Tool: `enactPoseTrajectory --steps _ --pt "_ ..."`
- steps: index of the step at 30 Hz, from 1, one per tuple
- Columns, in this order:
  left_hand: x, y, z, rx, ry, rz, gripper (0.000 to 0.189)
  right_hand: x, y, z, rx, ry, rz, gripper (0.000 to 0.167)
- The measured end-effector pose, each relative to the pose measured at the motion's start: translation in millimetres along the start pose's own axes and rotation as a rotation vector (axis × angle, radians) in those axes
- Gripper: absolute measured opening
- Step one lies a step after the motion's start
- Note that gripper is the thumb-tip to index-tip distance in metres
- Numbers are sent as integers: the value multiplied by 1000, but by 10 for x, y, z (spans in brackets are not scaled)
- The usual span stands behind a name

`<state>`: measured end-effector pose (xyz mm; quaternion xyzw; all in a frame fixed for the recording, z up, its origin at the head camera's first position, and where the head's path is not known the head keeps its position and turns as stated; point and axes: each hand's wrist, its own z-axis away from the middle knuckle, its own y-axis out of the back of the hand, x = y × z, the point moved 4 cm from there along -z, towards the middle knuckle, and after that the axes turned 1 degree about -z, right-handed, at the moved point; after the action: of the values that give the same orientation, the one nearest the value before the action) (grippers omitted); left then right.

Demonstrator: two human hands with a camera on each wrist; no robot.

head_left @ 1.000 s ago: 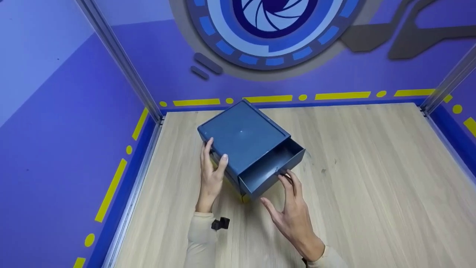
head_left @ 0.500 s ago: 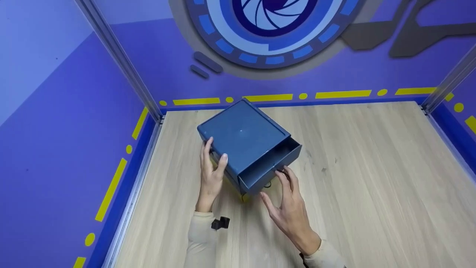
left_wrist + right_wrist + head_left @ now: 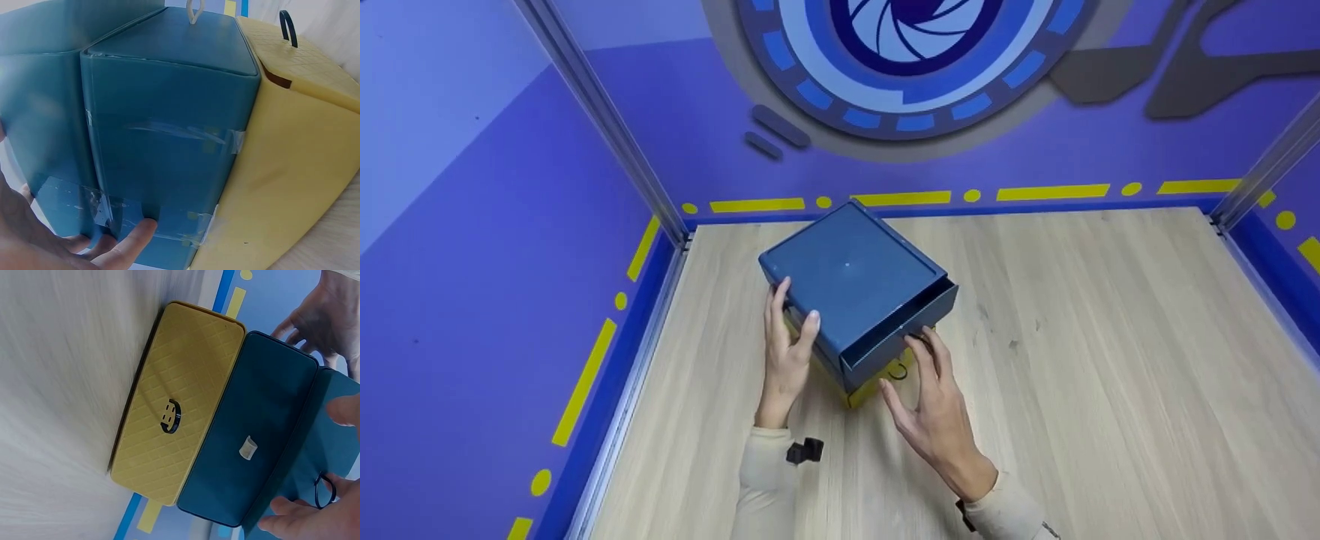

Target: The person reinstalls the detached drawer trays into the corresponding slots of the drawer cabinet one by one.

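A stacked drawer unit has a dark blue casing [image 3: 847,251] on top, and its top drawer [image 3: 936,306] stands slightly pulled out. My left hand [image 3: 787,367] rests along the unit's left side, thumb near the top edge; in the left wrist view its fingers touch the taped blue side. My right hand [image 3: 945,424] touches the top drawer's front with its fingertips, thumb apart from it. Close to those fingers is a black loop handle [image 3: 317,494]. Below come a blue drawer [image 3: 270,388] with a whitish loop [image 3: 248,448] and a yellow drawer [image 3: 194,365] with a black loop [image 3: 178,417].
The unit stands on a wood-grain table [image 3: 1110,360], turned at an angle. A purple back wall [image 3: 675,112] and a left wall [image 3: 510,247] enclose the table. A small black object [image 3: 805,450] is beside the left sleeve.
The top drawer has slid inward, from well pulled out to a narrow gap. My right hand has moved with it, up and left. The left hand stays in place.
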<state>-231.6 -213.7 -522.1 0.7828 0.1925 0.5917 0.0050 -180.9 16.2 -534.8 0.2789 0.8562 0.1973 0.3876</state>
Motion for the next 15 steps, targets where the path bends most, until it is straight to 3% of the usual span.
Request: enactPoseTrajectory --steps 15 --pt "-15 -1 3 0 24 -4 74 5 -93 -70 8 27 -6 75"
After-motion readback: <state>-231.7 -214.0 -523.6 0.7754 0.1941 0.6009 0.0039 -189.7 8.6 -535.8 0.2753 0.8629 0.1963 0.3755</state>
